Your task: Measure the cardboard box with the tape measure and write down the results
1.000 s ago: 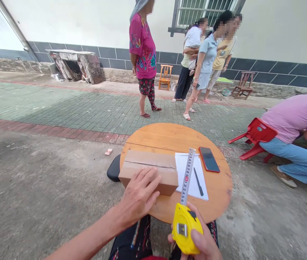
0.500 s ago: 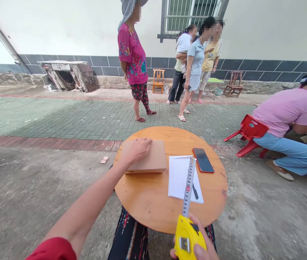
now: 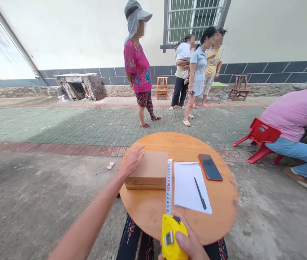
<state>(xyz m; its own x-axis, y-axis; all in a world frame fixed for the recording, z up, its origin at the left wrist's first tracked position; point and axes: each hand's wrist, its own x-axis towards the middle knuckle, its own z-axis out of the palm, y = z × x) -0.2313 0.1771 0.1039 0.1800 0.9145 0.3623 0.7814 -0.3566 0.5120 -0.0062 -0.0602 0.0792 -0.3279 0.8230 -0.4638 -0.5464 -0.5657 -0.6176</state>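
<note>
In daylight, a pale wall (image 3: 88, 32) with a dark tiled base (image 3: 106, 73) and barred window (image 3: 181, 21) stands behind two wooden chairs (image 3: 162, 87), green paving (image 3: 61, 121), grey concrete (image 3: 34, 202) and a round tabletop (image 3: 146, 211).

Bright, diffuse daylight; wide-angle edge distortion

Box (image 3: 153, 164) presents smooth, matt cardboard; round table (image 3: 199, 229), smooth wood with a slight sheen. Tape measure case (image 3: 166, 224) appears plastic, its blade (image 3: 169, 200) metal. Paper (image 3: 184, 187) reads matt.

Round wooden table (image 3: 204, 224): box (image 3: 153, 167), papers (image 3: 187, 187), phone (image 3: 210, 167)
</note>
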